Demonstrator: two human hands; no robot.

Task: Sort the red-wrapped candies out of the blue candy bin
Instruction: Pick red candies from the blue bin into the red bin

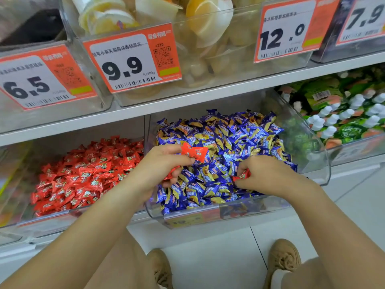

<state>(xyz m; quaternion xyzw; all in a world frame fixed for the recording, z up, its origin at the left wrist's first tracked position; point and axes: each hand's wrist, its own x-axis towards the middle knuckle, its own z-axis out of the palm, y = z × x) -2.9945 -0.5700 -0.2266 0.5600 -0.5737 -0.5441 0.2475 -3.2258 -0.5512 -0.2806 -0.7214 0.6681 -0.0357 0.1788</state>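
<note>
A clear plastic bin [312, 155] in the middle of the lower shelf is heaped with blue-and-gold wrapped candies [220, 138]. My left hand [162, 165] hovers over its left side, pinching a red-wrapped candy [194, 152] at the fingertips, and a second red candy [170, 174] shows under the palm. My right hand [262, 176] rests on the blue pile further right, its fingers closed around another red candy [241, 176]. To the left stands a bin of red-wrapped candies [87, 174].
A bin of green pouches with white caps [341, 119] sits to the right. The upper shelf carries clear bins of jelly cups [158, 17] with orange price tags [133, 59]. Below are white floor tiles and my tan shoes [283, 257].
</note>
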